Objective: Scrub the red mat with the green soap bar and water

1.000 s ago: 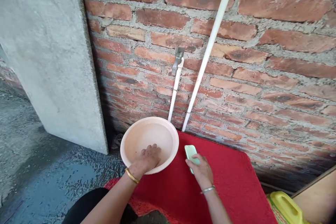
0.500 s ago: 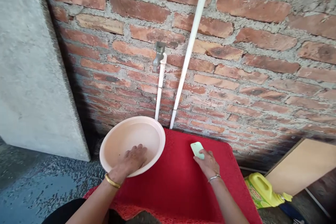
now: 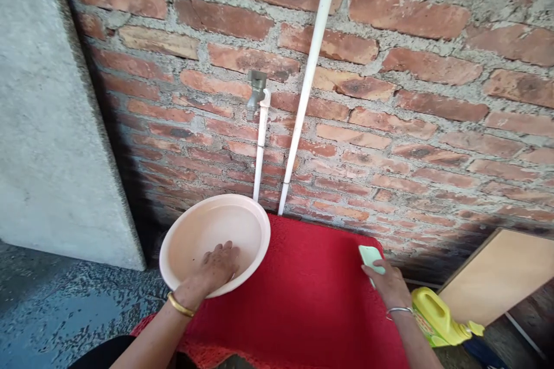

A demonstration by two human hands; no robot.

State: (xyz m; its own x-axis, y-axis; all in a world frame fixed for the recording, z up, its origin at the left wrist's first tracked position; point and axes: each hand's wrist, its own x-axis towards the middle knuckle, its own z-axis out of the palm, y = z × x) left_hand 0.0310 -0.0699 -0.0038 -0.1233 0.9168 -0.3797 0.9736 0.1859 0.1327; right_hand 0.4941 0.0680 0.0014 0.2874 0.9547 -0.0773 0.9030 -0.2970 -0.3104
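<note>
My left hand (image 3: pixel 217 268) is inside a round pale pink basin (image 3: pixel 176 228) on the left, its fingers apart and lying against the inner side. I see nothing in that hand, though its palm is hidden. Red cloth (image 3: pixel 294 305) covers the low surface in front of me, and the basin rests at its left end. Over the right side of this cloth, my right hand (image 3: pixel 386 284) grips a thin mint-green phone (image 3: pixel 371 256) with rounded corners. The phone's lower part is covered by my fingers.
A brick wall (image 3: pixel 411 184) stands behind, with a grey tap (image 3: pixel 256 91) and a white pipe (image 3: pixel 304 98). At right are a yellow jug (image 3: pixel 437 314) and a tan board (image 3: pixel 497 277). A concrete slab (image 3: pixel 52 127) and wet floor (image 3: pixel 82 305) lie left.
My right hand has moved to the right over the red cloth, carrying the phone. My left hand stays in the basin. The view has shifted slightly.
</note>
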